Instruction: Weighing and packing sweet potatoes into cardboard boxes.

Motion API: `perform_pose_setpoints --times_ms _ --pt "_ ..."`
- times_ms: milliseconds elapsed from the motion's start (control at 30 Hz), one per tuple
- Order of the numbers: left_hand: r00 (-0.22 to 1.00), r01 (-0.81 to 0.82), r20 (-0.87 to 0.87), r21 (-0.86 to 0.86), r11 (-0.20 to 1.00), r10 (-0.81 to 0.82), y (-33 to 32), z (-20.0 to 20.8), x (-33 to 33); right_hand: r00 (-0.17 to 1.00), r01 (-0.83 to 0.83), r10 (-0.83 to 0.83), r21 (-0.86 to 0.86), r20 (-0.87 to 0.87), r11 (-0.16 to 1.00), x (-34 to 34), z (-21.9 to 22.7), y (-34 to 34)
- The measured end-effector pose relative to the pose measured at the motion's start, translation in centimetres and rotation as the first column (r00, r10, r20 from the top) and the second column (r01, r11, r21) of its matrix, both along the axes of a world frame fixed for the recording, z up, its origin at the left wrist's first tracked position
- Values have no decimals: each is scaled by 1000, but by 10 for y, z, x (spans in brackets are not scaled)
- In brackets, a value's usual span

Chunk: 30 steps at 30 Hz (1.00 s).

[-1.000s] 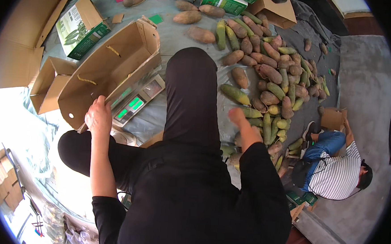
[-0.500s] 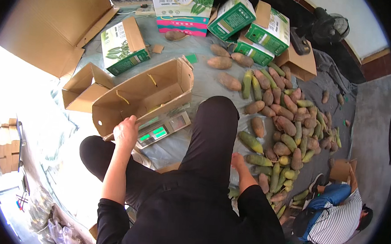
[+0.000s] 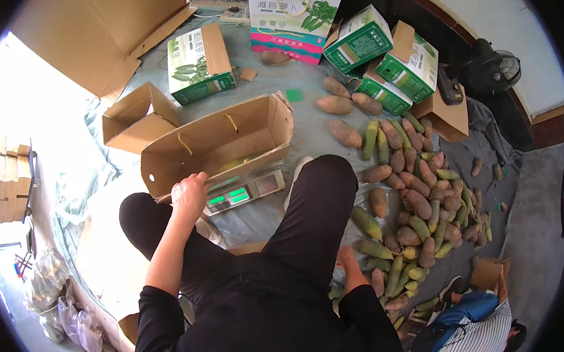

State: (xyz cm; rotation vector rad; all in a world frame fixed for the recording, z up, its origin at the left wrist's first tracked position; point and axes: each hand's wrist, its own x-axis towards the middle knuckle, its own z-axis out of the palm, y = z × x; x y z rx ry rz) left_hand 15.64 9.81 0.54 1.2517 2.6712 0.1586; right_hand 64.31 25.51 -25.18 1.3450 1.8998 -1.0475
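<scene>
"What is done by the left hand [image 3: 189,195]?"

"It is clamped on the near edge of the long brown box [image 3: 212,137]. A scale [image 3: 247,194] with green lights is seen beside the box."

"And the right hand [image 3: 345,256]?"

"It is partly hidden by the right leg [image 3: 318,210], near the vegetables [image 3: 417,202]. Its grip cannot be told."

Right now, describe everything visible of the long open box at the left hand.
The box is long, open-topped and brown, seemingly cardboard. Two yellow cords hang on its far inner wall; its left end has a round hole. Something yellow-green lies inside, partly hidden. It stands slantwise, right end farther off, just beyond the lit panel of a scale; its underside is hidden. The left hand holds its near edge.
</scene>
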Motion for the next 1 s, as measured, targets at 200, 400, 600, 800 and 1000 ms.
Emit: perform_pose_setpoints --times_ms 200,400,600,800,1000 --pt "997 -1 -75 -26 1000 -1 -4 -4 5 985 22 15 211 -170 977 -32 -12 -12" --pt "996 -19 -86 -13 1000 18 -3 -3 7 967 43 6 184 -254 982 -43 -38 10" --pt "996 46 -76 36 998 -43 11 -10 13 908 414 -378 251 -180 875 -15 -63 25" --pt "997 0 -74 11 1000 1 3 -6 9 894 431 -337 364 -294 826 -36 -13 55" --pt "998 -37 -60 -7 999 37 6 -6 9 967 225 -252 555 -28 801 -51 30 97"
